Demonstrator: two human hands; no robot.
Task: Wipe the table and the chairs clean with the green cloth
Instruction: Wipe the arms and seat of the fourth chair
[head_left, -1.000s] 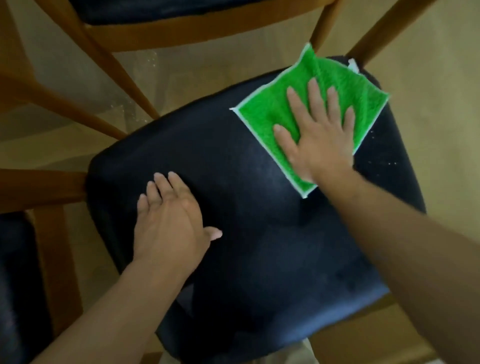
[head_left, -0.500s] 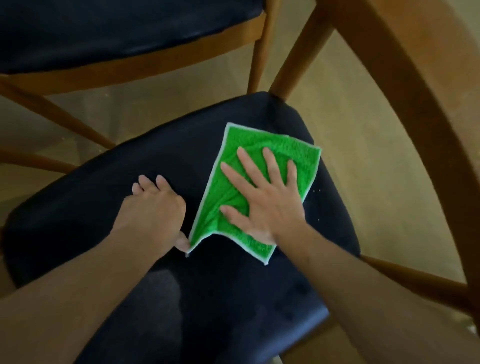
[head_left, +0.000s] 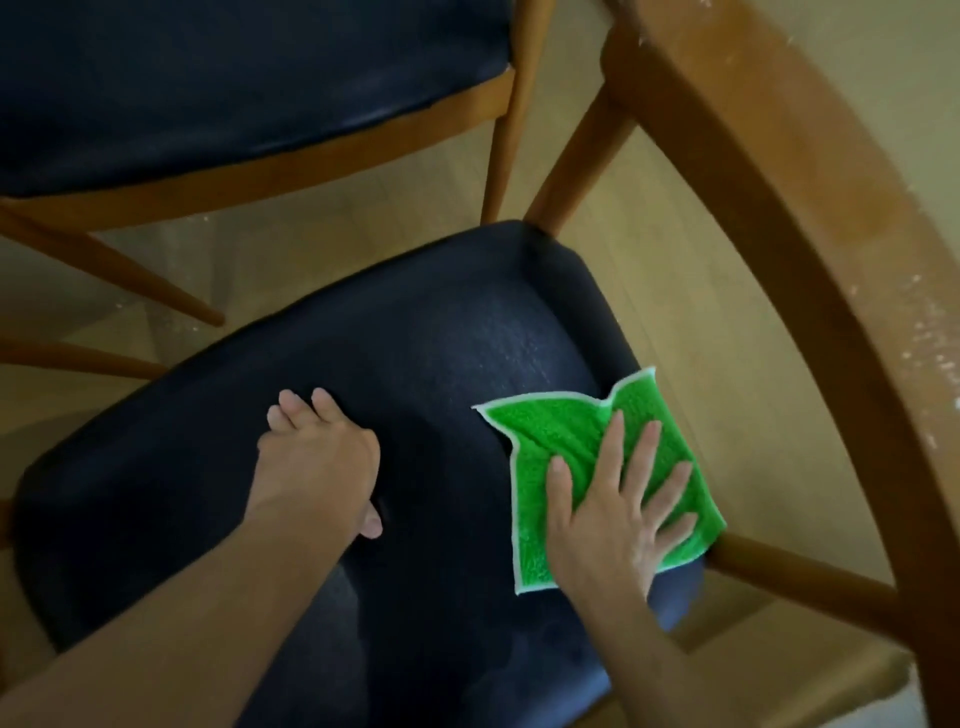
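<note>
Cloth is found in the head view, the only view supplied, lying on the right rear part of the dark seat of the near chair, with one corner hanging past the seat's right edge above a wooden rail. It is green, edged in white, and its far edge is seen rucked into a fold.

Right hand is laid flat on the cloth, fingers straight and spread, palm down; nothing is gripped, the cloth being held only by downward pressure. Left hand is rested on the middle of the seat, well apart from the cloth, fingers bent over the padding and thumb tucked toward the wrist; it is judged to be steadying, and no object is seen in it.

Handling is judged as follows. The cloth appears light, soft and limp, with a looped pile; it is expected to bunch or fold rather than slide as a sheet if pushed from one edge. The seat covering looks smooth, so little drag is anticipated. Control is best kept with a flat palm near the cloth's centre; for lifting, a pinch at a bound corner or edge would serve.

Curved wooden backrest is noted at right, carrying pale specks. A second chair stands beyond. The table is not identified with certainty.
</note>
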